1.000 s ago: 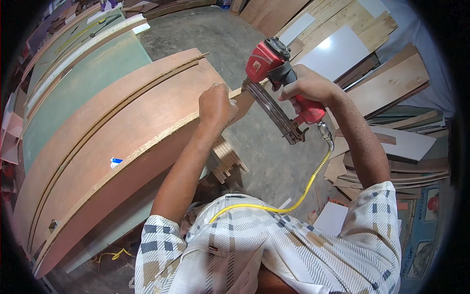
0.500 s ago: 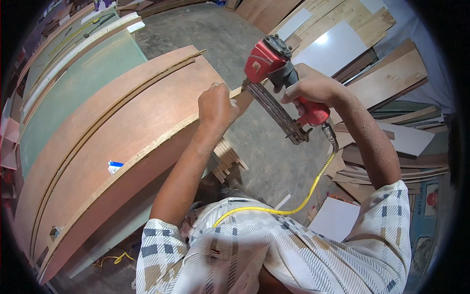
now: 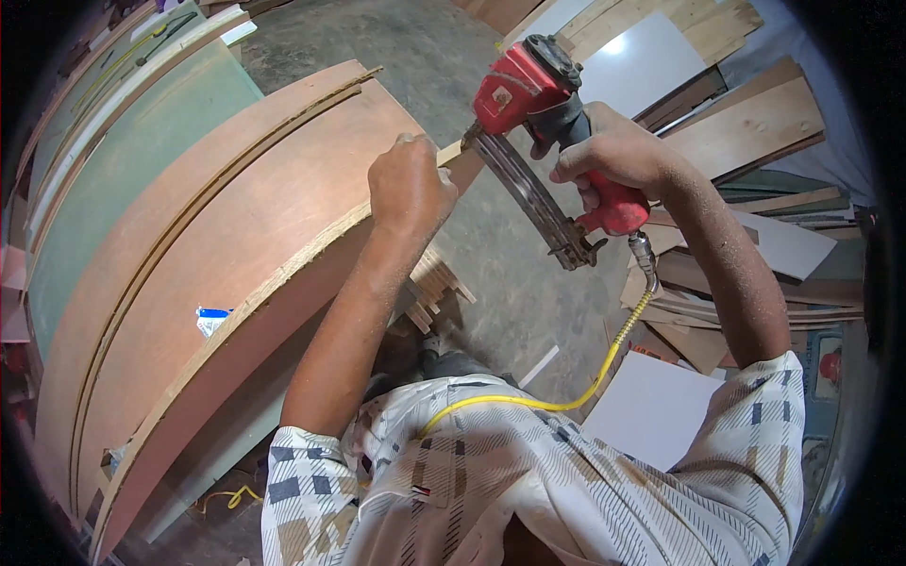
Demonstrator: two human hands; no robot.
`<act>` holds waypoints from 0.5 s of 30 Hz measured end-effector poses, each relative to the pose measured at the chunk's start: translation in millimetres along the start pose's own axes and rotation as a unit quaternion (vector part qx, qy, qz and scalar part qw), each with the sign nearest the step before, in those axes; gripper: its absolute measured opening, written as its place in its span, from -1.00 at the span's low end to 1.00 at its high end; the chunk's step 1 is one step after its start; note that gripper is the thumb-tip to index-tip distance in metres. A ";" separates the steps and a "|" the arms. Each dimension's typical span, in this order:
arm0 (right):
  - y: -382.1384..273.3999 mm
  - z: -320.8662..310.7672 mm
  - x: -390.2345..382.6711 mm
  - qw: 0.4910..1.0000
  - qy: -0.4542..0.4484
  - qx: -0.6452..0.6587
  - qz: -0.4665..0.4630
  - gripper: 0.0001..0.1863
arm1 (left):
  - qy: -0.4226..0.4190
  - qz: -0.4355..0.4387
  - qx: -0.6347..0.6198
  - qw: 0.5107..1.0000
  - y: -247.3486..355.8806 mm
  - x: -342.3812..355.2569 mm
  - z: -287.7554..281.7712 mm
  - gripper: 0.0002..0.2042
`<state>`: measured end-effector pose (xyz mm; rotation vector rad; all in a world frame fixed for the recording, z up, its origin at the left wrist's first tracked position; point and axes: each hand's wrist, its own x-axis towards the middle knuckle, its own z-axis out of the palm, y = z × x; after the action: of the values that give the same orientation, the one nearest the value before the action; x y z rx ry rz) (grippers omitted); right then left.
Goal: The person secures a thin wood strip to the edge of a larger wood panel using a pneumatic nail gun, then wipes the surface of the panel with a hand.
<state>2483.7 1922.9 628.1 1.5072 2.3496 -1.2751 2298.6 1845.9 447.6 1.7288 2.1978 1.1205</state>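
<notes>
A red and black nail gun (image 3: 514,92) is in my right hand (image 3: 618,156), with my fingers wrapped round its grip. Its nose rests at the far end of a pale wooden edge (image 3: 283,275) along a large curved plywood panel (image 3: 236,217). The long dark magazine (image 3: 528,198) slants down towards me. A yellow air hose (image 3: 604,368) runs from the gun's handle across my shirt. My left hand (image 3: 408,189) is closed over that same edge, just left of the nose; its fingertips are partly hidden.
A thin double strip (image 3: 170,217) curves over the panel, and a small blue and white packet (image 3: 211,321) lies near the edge. Green boards (image 3: 179,113) stand beyond at left. Stacked wood offcuts (image 3: 439,288) sit below my left hand. Loose boards (image 3: 746,127) fill the right side.
The panel and floor have shifted slightly in view. Both hands and the nail gun sit a little higher in the picture; my grips look the same.
</notes>
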 end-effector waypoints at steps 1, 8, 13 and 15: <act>0.2 -0.6 -0.3 1.000 0.000 -0.003 -0.008 -0.64 | 0.011 0.003 0.001 1.000 1.1 0.1 0.5 -0.75; 4.3 -1.4 0.3 1.000 0.007 -0.003 -0.010 -0.64 | -0.012 -0.004 0.008 1.000 6.4 2.2 -4.0 -0.76; 2.3 -1.2 -0.4 1.000 0.004 -0.001 -0.002 -0.66 | 0.009 -0.002 0.006 1.000 2.8 3.2 2.1 -0.76; 3.5 -2.0 -1.0 1.000 0.007 0.009 0.008 -0.66 | 0.009 0.002 0.009 1.000 4.7 4.1 1.2 -0.76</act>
<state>2487.7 1924.2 627.7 1.5417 2.3362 -1.2910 2301.5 1850.4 451.0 1.7374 2.2233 1.1229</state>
